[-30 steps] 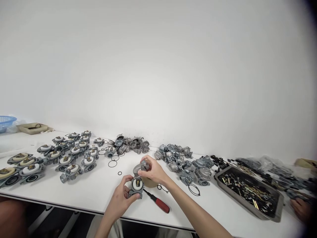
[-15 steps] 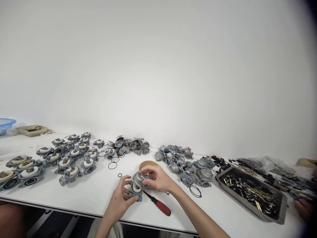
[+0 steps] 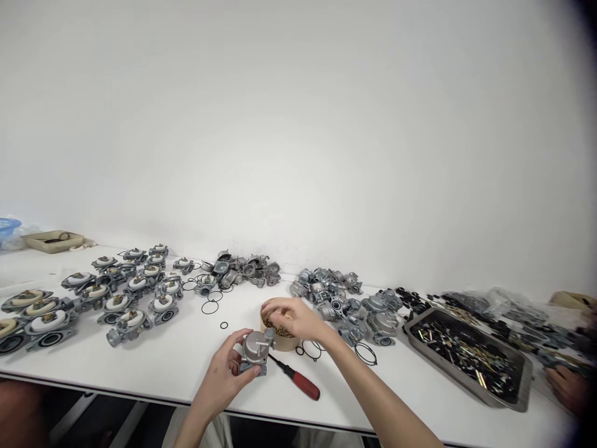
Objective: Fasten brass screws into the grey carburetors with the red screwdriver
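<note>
My left hand (image 3: 227,371) is closed around a grey metal carburetor (image 3: 255,348), held near the table's front edge. Its domed float bowl faces up and covers the white float. My right hand (image 3: 295,316) reaches over a round tan tub (image 3: 285,344) of small brass-coloured screws (image 3: 283,331). Its fingers are bent down together at the screws, and I cannot see what is between the tips. A screwdriver (image 3: 305,385) with a red and black handle lies just right of the carburetor, its shaft pointing toward it.
Carburetor bodies with white floats (image 3: 133,318) stand at left. Loose float bowls (image 3: 249,271) and more carburetors (image 3: 326,292) are heaped behind. Black rubber rings (image 3: 366,353) lie around. A metal tray (image 3: 466,361) of small parts sits right, near another person's hand (image 3: 566,386).
My right hand has let go of the float bowl and moved to the tub of screws. The bowl now sits over the float on the carburetor in my left hand.
</note>
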Action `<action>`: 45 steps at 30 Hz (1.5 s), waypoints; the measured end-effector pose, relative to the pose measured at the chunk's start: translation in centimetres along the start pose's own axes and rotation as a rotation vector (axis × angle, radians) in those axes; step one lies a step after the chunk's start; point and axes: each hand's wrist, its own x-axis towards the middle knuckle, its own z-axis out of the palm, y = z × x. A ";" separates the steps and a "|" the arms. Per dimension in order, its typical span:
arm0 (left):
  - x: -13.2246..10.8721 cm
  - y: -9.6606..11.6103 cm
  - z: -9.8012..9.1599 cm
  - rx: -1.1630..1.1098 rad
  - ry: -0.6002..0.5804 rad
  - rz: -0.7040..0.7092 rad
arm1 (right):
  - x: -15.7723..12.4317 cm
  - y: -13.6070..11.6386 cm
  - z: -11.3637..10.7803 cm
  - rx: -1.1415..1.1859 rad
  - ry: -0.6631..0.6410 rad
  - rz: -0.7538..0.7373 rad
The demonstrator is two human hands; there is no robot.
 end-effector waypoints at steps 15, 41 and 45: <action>-0.2 0.1 -0.3 0.100 0.079 0.045 | 4.1 6.7 1.8 -0.345 -0.316 0.362; -0.2 0.5 -0.4 -0.114 0.096 -0.048 | 3.9 6.3 3.4 -0.283 -0.285 0.269; -0.1 0.4 -0.4 -0.107 0.100 -0.079 | 3.9 6.4 3.6 -0.257 -0.249 0.263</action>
